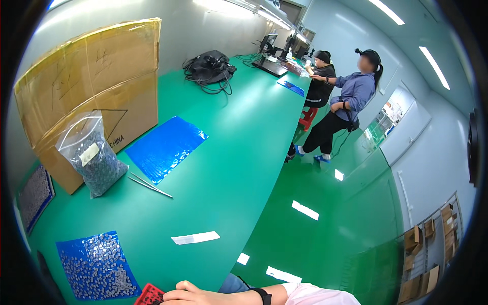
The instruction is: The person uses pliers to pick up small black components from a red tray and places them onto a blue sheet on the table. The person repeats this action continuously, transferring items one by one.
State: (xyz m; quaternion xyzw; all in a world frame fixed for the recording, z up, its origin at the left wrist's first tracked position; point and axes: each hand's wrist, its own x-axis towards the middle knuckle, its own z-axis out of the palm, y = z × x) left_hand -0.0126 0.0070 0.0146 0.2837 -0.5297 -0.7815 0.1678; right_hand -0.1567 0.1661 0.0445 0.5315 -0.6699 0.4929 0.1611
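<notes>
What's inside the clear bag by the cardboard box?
In the bag are many small greyish pieces; those behind the pale label and deeper inside are hidden.

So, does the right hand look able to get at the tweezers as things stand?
Probably yes, with some reaching: only a flat white strip lies near the path from the right hand, which is at a red item, to the tweezers.

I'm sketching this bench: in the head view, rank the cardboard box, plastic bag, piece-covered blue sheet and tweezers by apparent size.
1. Cardboard box
2. Piece-covered blue sheet and plastic bag: too alike to rank
3. Tweezers
</notes>
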